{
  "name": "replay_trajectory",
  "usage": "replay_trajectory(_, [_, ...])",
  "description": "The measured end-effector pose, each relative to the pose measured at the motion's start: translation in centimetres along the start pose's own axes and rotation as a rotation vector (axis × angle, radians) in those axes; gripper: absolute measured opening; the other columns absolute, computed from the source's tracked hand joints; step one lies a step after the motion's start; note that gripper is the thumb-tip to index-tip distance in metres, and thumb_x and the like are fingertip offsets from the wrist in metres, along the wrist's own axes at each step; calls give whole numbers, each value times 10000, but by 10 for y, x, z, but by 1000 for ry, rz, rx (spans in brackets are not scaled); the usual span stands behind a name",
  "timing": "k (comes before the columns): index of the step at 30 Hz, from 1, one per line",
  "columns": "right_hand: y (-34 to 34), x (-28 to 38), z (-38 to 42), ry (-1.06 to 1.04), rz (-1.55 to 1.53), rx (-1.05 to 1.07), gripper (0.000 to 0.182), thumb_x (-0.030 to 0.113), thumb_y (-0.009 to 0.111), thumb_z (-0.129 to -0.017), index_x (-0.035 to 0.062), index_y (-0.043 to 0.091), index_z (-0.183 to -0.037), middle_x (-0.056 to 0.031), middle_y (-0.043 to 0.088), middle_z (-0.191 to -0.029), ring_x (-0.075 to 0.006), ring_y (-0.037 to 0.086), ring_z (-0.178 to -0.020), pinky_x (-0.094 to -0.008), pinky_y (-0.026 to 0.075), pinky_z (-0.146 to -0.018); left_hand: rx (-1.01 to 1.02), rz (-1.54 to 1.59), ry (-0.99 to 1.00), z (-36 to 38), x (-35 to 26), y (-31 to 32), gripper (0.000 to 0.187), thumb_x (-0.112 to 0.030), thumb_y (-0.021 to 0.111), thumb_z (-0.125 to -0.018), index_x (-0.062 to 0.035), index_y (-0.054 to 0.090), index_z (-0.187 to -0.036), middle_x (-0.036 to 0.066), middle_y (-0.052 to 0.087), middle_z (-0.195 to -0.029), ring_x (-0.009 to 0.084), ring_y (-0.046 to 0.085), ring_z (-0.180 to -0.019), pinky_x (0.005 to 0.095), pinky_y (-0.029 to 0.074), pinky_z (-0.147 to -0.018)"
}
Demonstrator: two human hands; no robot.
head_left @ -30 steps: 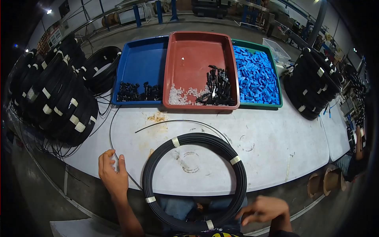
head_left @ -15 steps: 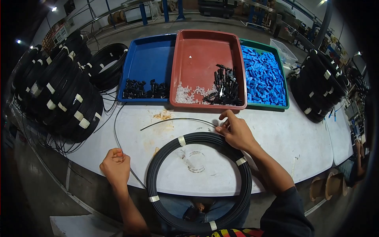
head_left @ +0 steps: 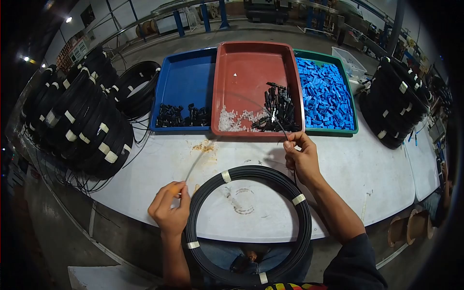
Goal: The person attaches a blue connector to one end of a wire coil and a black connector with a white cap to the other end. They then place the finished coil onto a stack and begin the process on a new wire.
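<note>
A coil of black cable [head_left: 303, 222], bound with pale tape bands, rests at the table's front edge and overhangs it toward my lap. My right hand [head_left: 304, 159] is closed in a pinch on a loose cable end [head_left: 280, 126] above the coil's upper right; its tip rises in front of the red tray. At the coil's upper left, my left hand [head_left: 169, 208] is closed on another thin cable length [head_left: 195, 165], blurred by motion, which slants up and right from the fingertips.
Across the table [head_left: 357, 179] stand a blue tray [head_left: 186, 79] of black parts, a red tray [head_left: 241, 63] of clear and black pieces, and a green tray [head_left: 354, 116] of blue pieces. Stacked cable coils rise at left [head_left: 72, 130] and right [head_left: 391, 106].
My left hand has moved right and slightly up, close to the coil, with the cable. My right hand has shifted right, lifting its cable end from over the table up across the red tray.
</note>
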State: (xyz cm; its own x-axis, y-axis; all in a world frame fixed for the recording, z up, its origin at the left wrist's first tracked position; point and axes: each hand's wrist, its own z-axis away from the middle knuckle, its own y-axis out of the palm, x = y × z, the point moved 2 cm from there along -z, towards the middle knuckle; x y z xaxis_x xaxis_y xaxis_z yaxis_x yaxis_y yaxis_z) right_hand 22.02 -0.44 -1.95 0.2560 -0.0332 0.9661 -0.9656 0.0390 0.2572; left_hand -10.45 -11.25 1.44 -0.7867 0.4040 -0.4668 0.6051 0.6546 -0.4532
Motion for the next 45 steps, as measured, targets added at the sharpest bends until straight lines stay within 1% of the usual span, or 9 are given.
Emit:
replay_trajectory(8, [-16,14,-11,-136,-166,-83,170,44,669,-970,68,556,-1095,-6,539,-878,-94,528,-557,-245,408,-450,339,136,-70,-8,3,8,114,35,766,-803,40,738,-914,148,751,-900,274,738,-779,330,584,-711])
replay_trajectory(13, [-5,32,-17,-260,-14,-13,186,1,658,-948,37,566,-1106,-24,551,-905,-95,537,-564,-248,461,-460,614,147,-190,-16,-22,0,409,-30,822,-771,24,702,-1159,165,694,-1103,315,712,-959,370,564,-831])
replay_trajectory(14, [3,35,-19,-236,25,-5,191,-6,652,-946,30,570,-1115,-25,558,-915,-90,532,-565,-248,461,-460,702,101,-222,-15,-27,-2,534,-19,815,-757,1,656,-1266,164,620,-1208,331,664,-1065,396,538,-902])
replay_trajectory(19, [46,38,-45,167,58,265,159,40,619,-939,37,597,-1097,-34,594,-818,-79,492,-592,-249,369,-474,655,-22,-211,-4,-20,9,571,104,758,-717,1,651,-1268,182,583,-1206,359,655,-1066,370,518,-953])
replay_trajectory(25, [131,42,-64,102,477,424,104,139,660,-963,48,620,-992,-24,604,-784,-84,495,-607,-244,381,-517,743,105,-110,-17,-4,19,556,80,761,-734,-15,640,-1269,159,584,-1199,363,606,-1140,394,482,-997])
replay_trajectory(26, [139,22,-79,-124,598,395,148,162,694,-948,20,652,-939,-50,663,-768,-122,584,-628,-281,460,-578,781,151,-124,-21,-2,23,551,56,770,-747,-26,635,-1275,156,584,-1201,354,581,-1179,399,464,-1017])
replay_trajectory(37, [138,31,-51,-344,951,270,205,156,790,-806,3,721,-923,-206,746,-853,-348,749,-852,-429,571,-763,1075,320,187,-61,9,112,547,-14,782,-786,-35,641,-1315,179,585,-1349,351,539,-1283,422,433,-1108])
replay_trajectory(42, [102,16,-67,-289,876,196,156,109,756,-828,-20,711,-903,-181,735,-842,-279,731,-793,-397,559,-766,1191,487,349,-72,-19,151,495,-77,788,-792,-79,693,-1278,265,701,-956,421,672,-980,487,521,-901])
replay_trajectory(45, [80,17,-61,-304,877,178,146,105,739,-869,-26,690,-909,-124,686,-746,-178,644,-683,-331,518,-676,1246,457,293,-83,-31,150,454,-190,811,-804,-16,702,-1209,223,706,-1080,406,660,-1049,468,516,-908])
